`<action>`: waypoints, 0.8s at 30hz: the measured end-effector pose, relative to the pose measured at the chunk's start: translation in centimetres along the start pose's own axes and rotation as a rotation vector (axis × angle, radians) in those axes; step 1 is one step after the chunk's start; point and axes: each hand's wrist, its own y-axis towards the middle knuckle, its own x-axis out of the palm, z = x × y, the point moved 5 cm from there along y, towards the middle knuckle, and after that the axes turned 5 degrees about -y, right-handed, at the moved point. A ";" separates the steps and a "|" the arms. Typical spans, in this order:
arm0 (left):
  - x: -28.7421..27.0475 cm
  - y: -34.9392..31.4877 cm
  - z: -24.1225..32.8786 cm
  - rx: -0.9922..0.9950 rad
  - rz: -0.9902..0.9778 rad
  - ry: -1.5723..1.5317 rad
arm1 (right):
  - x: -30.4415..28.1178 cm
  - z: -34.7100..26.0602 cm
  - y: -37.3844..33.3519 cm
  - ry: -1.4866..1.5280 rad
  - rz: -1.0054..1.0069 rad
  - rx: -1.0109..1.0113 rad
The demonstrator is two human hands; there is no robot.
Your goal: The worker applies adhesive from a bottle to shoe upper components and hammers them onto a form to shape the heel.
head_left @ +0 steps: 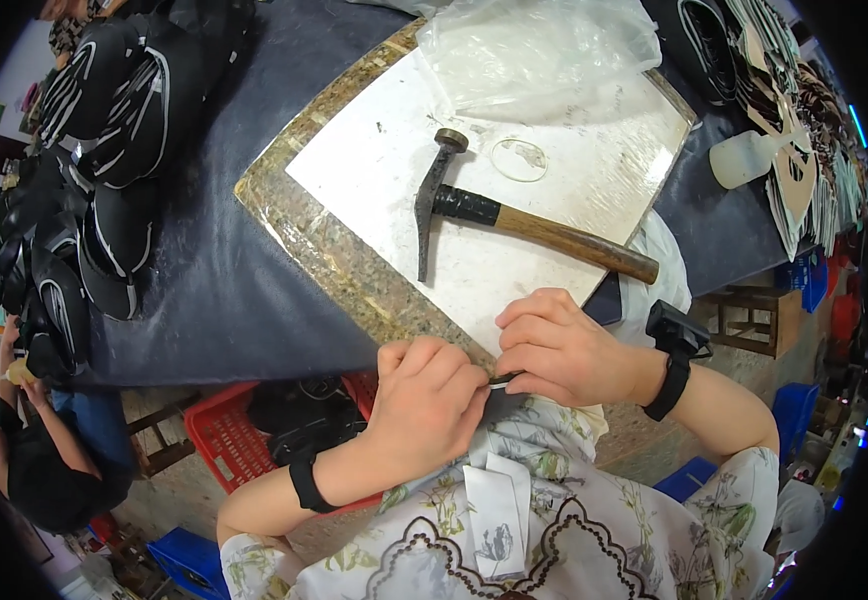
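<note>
My left hand (429, 400) and my right hand (569, 350) meet at the near corner of the stone slab (319, 240). Their fingers pinch a small black piece with a white edge (500, 381), mostly hidden by the fingers. What it belongs to cannot be made out. Just beyond, a hammer (544, 233) with a wooden handle lies on the white sheet (364, 150) covering the slab. A thin clear ring (519, 160) rests beside the hammer's head. Crumpled clear plastic (544, 60) spreads over the slab's far part.
Black shoe uppers (119, 110) with pale edging are piled on the table at left. At right stand a whitish bottle (739, 160) and stacked cut pieces (804, 190). Below are a red basket (224, 435) holding black items and a wooden stool (759, 318). Another person (49, 465) works at far left.
</note>
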 end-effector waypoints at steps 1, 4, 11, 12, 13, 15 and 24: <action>0.4 0.1 0.0 -0.023 -0.037 0.038 | 0.0 0.0 0.0 -0.002 -0.006 -0.004; 0.9 -0.3 1.1 0.091 0.015 0.281 | 0.2 0.0 -0.1 0.002 -0.015 -0.019; 0.6 -2.4 1.5 0.223 0.104 0.308 | 0.3 0.0 -0.3 -0.062 0.008 -0.093; 0.6 -2.7 1.5 0.226 0.116 0.318 | 0.3 0.0 -0.4 -0.067 0.006 -0.098; 0.6 -2.9 1.5 0.232 0.140 0.318 | 0.4 0.0 -0.4 -0.073 0.004 -0.102; 0.7 -3.0 1.4 0.217 0.149 0.307 | 0.3 -0.1 -0.3 -0.056 0.017 -0.098; 0.7 -3.0 1.0 0.219 0.144 0.249 | 0.3 -0.1 -0.4 -0.117 -0.014 -0.139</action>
